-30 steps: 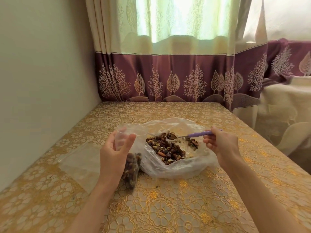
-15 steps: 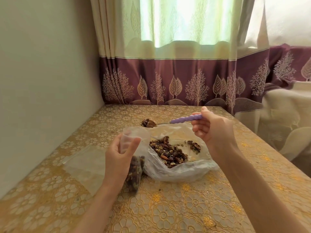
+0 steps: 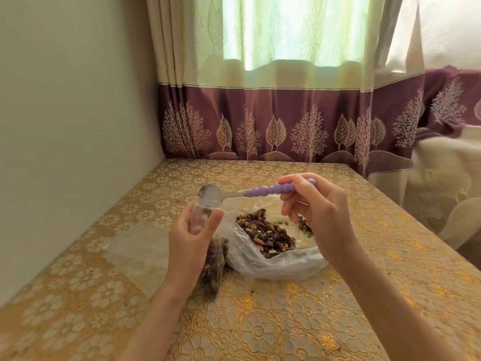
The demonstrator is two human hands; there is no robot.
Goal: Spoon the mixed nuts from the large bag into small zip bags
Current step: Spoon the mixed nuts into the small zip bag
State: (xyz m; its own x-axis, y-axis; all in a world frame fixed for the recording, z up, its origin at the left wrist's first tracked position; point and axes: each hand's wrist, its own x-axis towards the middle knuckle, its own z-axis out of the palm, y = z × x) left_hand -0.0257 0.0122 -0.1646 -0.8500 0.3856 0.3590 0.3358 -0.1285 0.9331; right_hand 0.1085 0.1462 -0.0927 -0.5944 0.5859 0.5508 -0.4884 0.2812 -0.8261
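My left hand (image 3: 191, 237) grips a small clear zip bag (image 3: 212, 259) upright on the table, its mouth held wide and its lower part filled with mixed nuts. My right hand (image 3: 316, 217) pinches the purple handle of a metal spoon (image 3: 250, 191). The spoon's bowl is tipped over the small bag's mouth and looks empty. To the right lies the large clear bag (image 3: 273, 264), open, with a heap of mixed nuts (image 3: 265, 235) inside.
Flat empty zip bags (image 3: 135, 250) lie on the gold floral tablecloth (image 3: 286, 321) left of my left hand. A wall bounds the table on the left, a purple-and-cream curtain (image 3: 260, 126) at the back. The table's right edge drops off beside a draped cloth.
My right hand lifted the spoon out of the large bag with a load of nuts, carried it left and tipped it over the small bag. The spoon's bowl now shows bare metal.
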